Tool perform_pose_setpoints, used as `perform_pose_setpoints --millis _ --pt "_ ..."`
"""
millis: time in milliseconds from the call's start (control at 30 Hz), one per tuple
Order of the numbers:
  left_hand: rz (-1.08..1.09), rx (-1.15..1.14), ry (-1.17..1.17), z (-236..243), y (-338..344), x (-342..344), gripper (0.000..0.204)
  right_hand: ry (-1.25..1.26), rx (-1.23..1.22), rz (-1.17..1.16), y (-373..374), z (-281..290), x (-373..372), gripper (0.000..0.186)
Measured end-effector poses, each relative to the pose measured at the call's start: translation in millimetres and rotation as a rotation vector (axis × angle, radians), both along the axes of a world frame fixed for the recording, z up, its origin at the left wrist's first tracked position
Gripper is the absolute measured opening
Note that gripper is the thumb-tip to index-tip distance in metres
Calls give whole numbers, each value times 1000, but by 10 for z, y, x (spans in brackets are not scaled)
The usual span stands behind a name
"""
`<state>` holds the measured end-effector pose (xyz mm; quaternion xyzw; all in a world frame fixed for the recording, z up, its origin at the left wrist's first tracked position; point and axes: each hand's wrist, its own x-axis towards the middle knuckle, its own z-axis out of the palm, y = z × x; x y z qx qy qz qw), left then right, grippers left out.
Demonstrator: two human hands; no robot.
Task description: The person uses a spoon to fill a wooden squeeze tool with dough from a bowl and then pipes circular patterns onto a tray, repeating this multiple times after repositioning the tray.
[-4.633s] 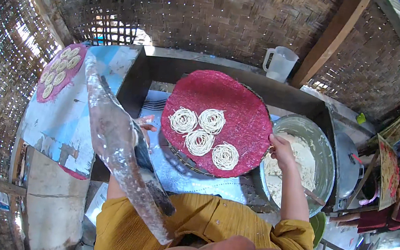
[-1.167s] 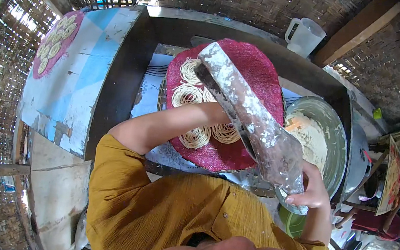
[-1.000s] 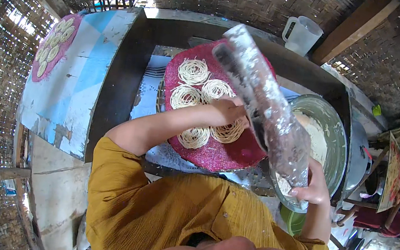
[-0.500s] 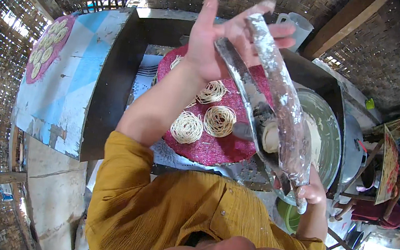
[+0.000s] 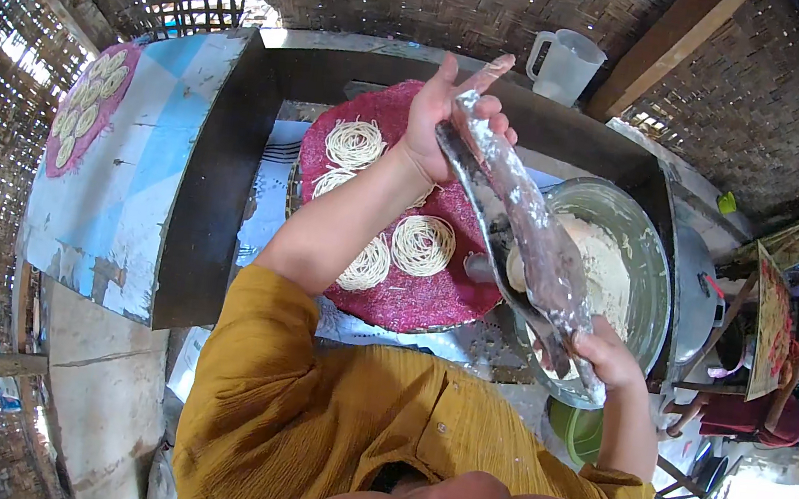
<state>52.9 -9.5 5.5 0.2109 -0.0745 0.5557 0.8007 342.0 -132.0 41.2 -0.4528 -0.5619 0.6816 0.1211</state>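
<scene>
Between my hands is a flour-smeared wooden press [image 5: 541,213] with two long bars, held slanting over the work surface. My left hand [image 5: 447,120] is at its far end, some fingers curled round the bars and one finger sticking out. Closed round the near right end is my right hand [image 5: 610,356]. Below the press, partly covered by it and my left arm, a round magenta mat [image 5: 443,301] carries several coils of pale noodle strands [image 5: 422,245]. A dark round part of the press [image 5: 480,268] juts out over the mat's right side.
A large basin [image 5: 654,273] holding pale dough or flour [image 5: 608,277] stands on the right, with a green bucket [image 5: 582,435] below. A plastic jug [image 5: 567,67] stands behind. On the left, a blue-and-white board [image 5: 146,145] bears another mat [image 5: 63,160] with small coils.
The press has dropped lower and its two bars look closer together. My left hand's fingers have curled in more around the far end. The view has shifted slightly.
</scene>
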Motion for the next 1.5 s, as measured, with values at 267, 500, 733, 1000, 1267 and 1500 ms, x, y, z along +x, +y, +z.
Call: perform_pose_setpoints --millis 267,500,733,1000,1267,1500 --pt "64 110 -64 376 -119 10 72 -142 214 -121 -62 396 -50 63" --pt "85 97 -2 449 -418 -57 70 -96 72 -1 -189 430 54 61" --pt "20 250 -113 570 -328 -10 68 -166 329 -33 -117 687 12 63" --pt "159 191 76 621 -558 -161 64 -8 231 24 -147 418 -44 62" --pt "-140 48 -2 384 -432 166 66 14 120 -72 -284 339 225 66" --pt "-455 -161 1087 -623 -317 626 60 40 94 -124 -251 231 245 69"
